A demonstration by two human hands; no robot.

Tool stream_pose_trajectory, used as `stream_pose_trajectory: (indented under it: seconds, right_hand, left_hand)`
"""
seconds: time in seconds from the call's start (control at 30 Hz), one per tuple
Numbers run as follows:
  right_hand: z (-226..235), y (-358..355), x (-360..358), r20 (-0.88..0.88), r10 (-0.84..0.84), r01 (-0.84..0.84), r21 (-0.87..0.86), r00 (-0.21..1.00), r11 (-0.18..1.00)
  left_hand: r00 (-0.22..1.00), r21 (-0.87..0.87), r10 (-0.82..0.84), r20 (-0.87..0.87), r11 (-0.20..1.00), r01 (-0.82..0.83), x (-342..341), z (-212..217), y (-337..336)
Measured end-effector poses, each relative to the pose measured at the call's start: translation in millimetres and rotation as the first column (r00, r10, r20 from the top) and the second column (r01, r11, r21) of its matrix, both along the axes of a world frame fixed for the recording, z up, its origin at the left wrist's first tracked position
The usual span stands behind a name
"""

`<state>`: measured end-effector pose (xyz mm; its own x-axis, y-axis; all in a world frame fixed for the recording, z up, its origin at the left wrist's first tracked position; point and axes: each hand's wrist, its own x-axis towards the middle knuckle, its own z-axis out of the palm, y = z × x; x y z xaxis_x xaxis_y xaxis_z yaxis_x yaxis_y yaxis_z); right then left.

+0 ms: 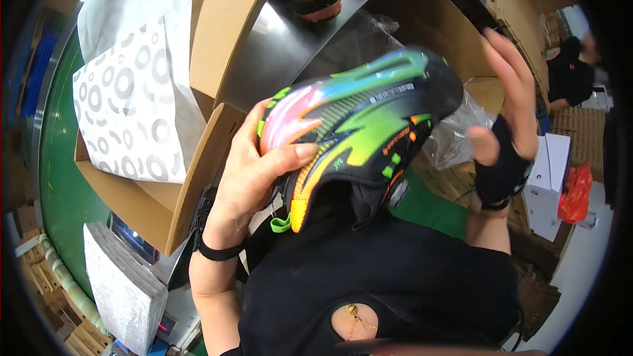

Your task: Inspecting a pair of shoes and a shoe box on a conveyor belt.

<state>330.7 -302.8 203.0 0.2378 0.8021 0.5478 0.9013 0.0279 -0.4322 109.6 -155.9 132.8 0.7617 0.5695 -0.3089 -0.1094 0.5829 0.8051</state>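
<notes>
My left hand (254,161) grips a multicoloured cycling shoe (356,118) by its heel end, thumb pressed on the side and fingers behind it. The shoe is black with green, orange and pink patterns, a green pull loop at the heel and a round dial near the tongue. It is held in the air before my chest, toe to the right. My right hand (504,112), in a black fingerless glove, is raised beyond the toe, apart from the shoe, fingers stretched and thumb spread. Another similar shoe (316,0) rests on the metal table (264,49) at the back.
At left stands an open cardboard box (198,178) with ring-patterned paper (132,105) over it. Clear plastic bags (461,132) lie near the right hand. Further right are a white box (547,184), a red plastic bag (577,191) and another person (572,72). A stack of white sheets (122,287) stands lower left.
</notes>
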Motion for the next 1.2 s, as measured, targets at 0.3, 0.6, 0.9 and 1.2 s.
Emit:
stream_pose_trajectory:
  seconds: [0.3, 0.6, 0.9, 1.2]
  right_hand:
    - [-24, 64, 28, -0.683, 0.454, -0.818, -0.520, 0.572, 0.247]
    - [-28, 41, -1, -0.797, 0.190, -0.796, -0.489, 0.574, 0.356]
    - [-27, 35, -8, -0.801, 0.207, -0.802, -0.465, 0.562, 0.375]
    - [-18, 31, -18, -0.782, 0.230, -0.795, -0.481, 0.580, 0.371]
  left_hand:
    - [0.969, -0.018, -0.216, -0.117, 0.976, 0.216, -6, 8, 7]
    - [0.953, -0.032, -0.271, -0.132, 0.963, 0.269, -21, 2, 14]
    - [0.936, -0.040, -0.281, -0.211, 0.959, 0.279, -24, 14, 10]
    - [0.946, -0.080, -0.244, -0.213, 0.970, 0.232, -32, 17, -1]
